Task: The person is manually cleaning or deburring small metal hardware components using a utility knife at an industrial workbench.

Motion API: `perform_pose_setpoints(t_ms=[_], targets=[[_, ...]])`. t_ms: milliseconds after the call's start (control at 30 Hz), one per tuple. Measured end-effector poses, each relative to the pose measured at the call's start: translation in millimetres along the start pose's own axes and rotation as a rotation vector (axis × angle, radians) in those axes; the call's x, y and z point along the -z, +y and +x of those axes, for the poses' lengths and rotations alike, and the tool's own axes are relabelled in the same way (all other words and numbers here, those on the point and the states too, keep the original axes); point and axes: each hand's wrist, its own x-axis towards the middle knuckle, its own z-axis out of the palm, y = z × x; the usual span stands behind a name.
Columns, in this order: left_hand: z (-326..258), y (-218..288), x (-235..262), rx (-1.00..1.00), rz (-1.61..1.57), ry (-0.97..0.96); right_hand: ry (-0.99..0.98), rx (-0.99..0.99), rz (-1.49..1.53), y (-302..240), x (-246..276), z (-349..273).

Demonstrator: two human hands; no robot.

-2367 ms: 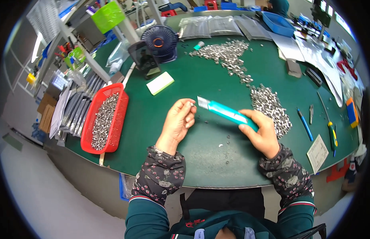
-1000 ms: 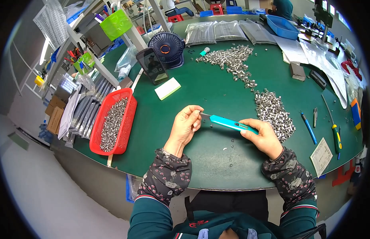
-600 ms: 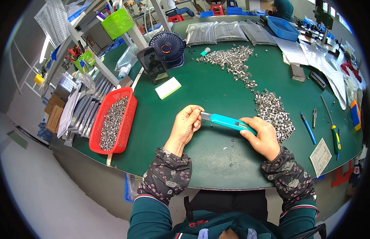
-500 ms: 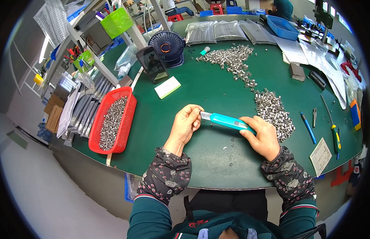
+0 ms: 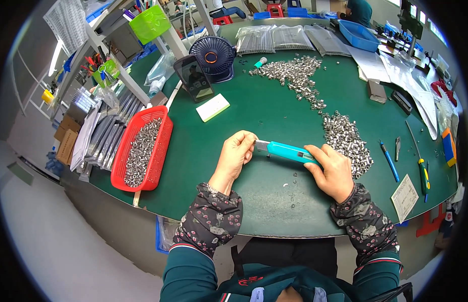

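Observation:
My right hand [image 5: 334, 172] is closed round the handle of a turquoise utility knife [image 5: 290, 152], its blade pointing left. At the blade's tip, my left hand [image 5: 236, 153] is closed in a pinch of thumb and forefinger. Whatever sits between those fingertips is too small and hidden to make out. Both hands are held above the green table [image 5: 264, 216]. Right of the knife, close to my right hand, lies a pile of small metal rings [image 5: 347, 141]. Several dark bits and a small white scrap lie on the table below the knife.
A red basket [image 5: 166, 146] of metal rings stands at the left. Farther back are a phone [image 5: 194, 79], a fan [image 5: 212, 58], a note pad [image 5: 212, 107] and another ring pile [image 5: 292, 73]. A blue pen [image 5: 390, 161], a screwdriver [image 5: 424, 176] and a paper card [image 5: 405, 198] lie right.
The view has shifted very slightly. Both hands and the knife hold nearly the same pose, with the blade still at my left fingertips.

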Motion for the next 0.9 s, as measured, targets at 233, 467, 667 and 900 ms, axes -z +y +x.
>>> perform_pose_setpoints(t_ms=[233, 467, 667, 900], targets=[[4.0, -3.0, 7.7, 0.039, -0.081, -0.104, 0.008, 0.036, -0.039, -0.5, 0.7, 0.5], [2.9, -0.8, 6.6, 0.105, -0.105, -0.059, 0.042, 0.108, -0.069, -1.4, 1.6, 2.0], [0.9, 3.6, 0.6, 0.181, -0.18, -0.042, 0.0, 0.064, 0.088, 2.5, 3.6, 1.8], [1.4, 4.1, 2.4, 0.188, -0.215, -0.03, -0.072, -0.009, 0.243, 5.6, 3.3, 2.4]])
